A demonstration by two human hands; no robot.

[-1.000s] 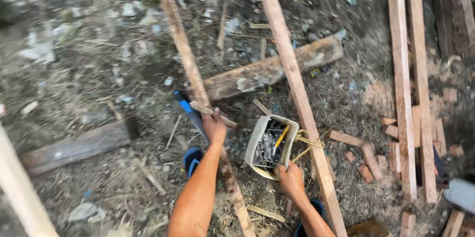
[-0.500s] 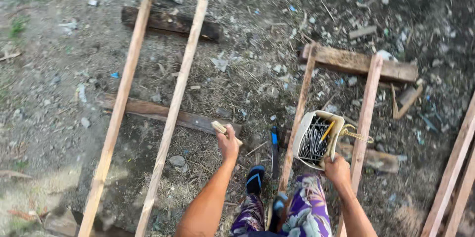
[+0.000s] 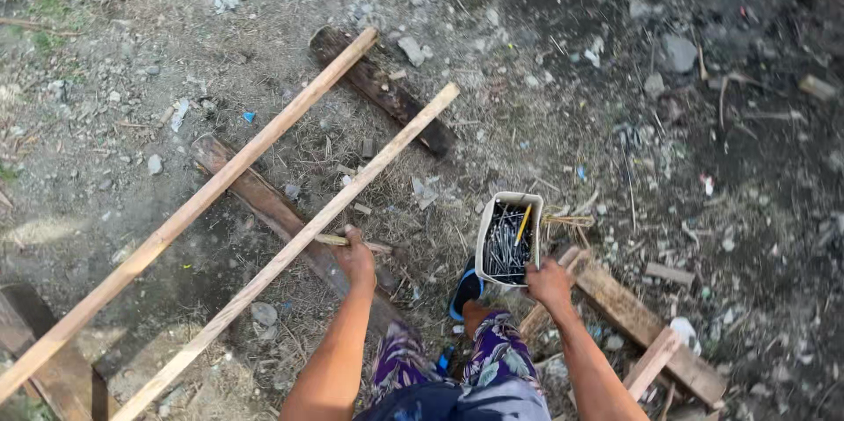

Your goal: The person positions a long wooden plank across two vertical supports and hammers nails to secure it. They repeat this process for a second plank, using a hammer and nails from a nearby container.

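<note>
Left hand (image 3: 356, 258) fingers clamped on a short wooden stick (image 3: 338, 241), right hand (image 3: 549, 283) gripping the white nail tub (image 3: 508, 239); two long slats (image 3: 290, 250) lie unfastened beyond the fingertips, nailing apparently not begun.

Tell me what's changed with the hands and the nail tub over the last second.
The view swung from the heap of planks to the two long slats on the ground. The left hand kept its short stick, now by the nearer slat. The right hand kept its grip on the white tub of nails. Nothing was picked up or let go.
</note>
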